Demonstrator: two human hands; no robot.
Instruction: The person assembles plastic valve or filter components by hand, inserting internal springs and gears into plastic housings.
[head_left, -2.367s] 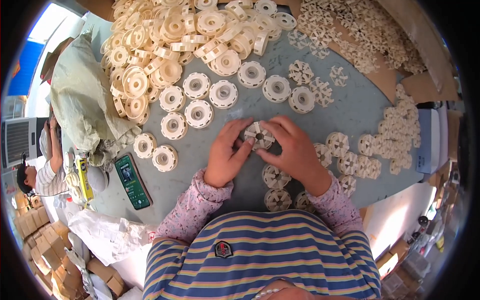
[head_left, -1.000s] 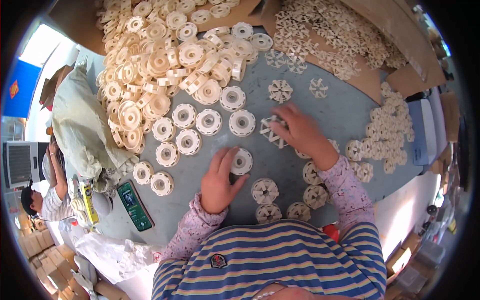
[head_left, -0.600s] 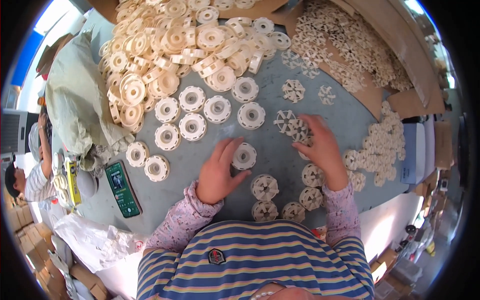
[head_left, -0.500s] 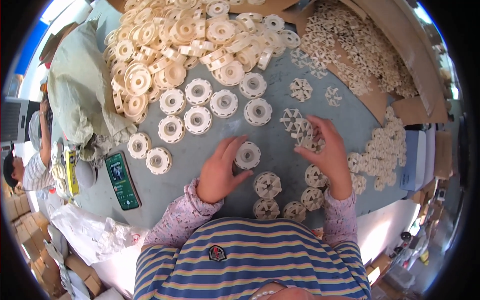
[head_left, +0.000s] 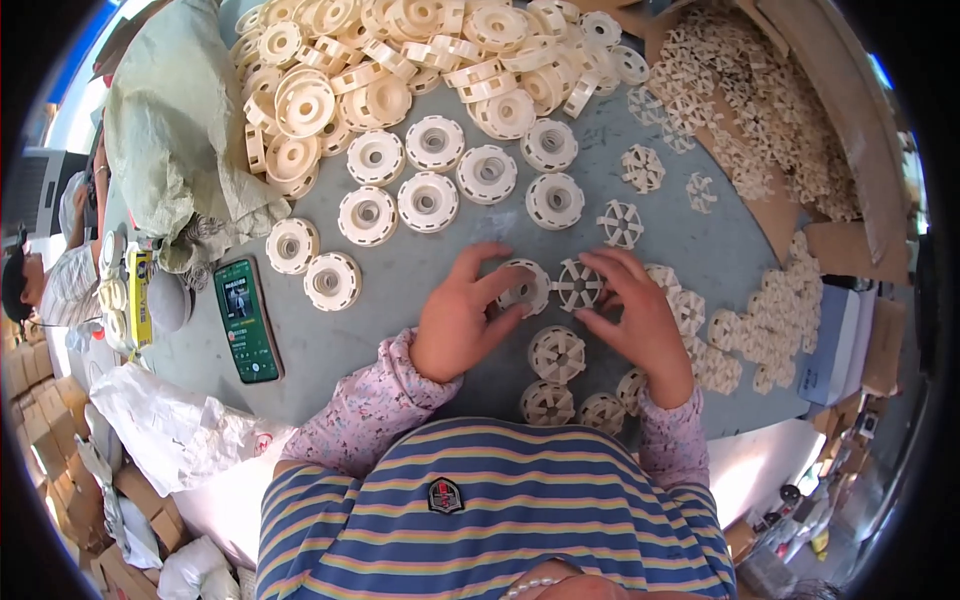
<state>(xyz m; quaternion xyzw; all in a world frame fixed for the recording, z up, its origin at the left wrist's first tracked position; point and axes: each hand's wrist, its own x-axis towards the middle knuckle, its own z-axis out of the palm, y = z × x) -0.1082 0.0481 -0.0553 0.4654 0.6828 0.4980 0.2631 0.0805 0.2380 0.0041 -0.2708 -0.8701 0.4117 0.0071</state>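
My left hand (head_left: 455,322) curls its thumb and fingers around a white round plastic wheel (head_left: 535,286) on the table. Right beside that wheel, my right hand (head_left: 645,322) pinches a cream spoked plastic disc (head_left: 579,287) between thumb and fingers. Its spokes stand close to the wheel's rim; whether they touch I cannot tell. Just beyond lies another spoked disc (head_left: 621,224). Closer to my body sit several wheels with spoked discs set in them, one of them this capped wheel (head_left: 557,354). Farther left are several open wheels with coil springs, such as this spring-filled wheel (head_left: 486,174).
A big heap of cream wheels (head_left: 385,100) covers the far side. Loose spoked discs spill from a cardboard box (head_left: 850,130) at far right, and more discs (head_left: 765,310) are spread at right. A phone (head_left: 247,320) lies at left, near a cloth sack (head_left: 170,120). Another person works at far left.
My right hand has brought a spoked disc leftward, up to the wheel. The fingers of my left hand have closed in around that wheel. The whole view has shifted slightly.
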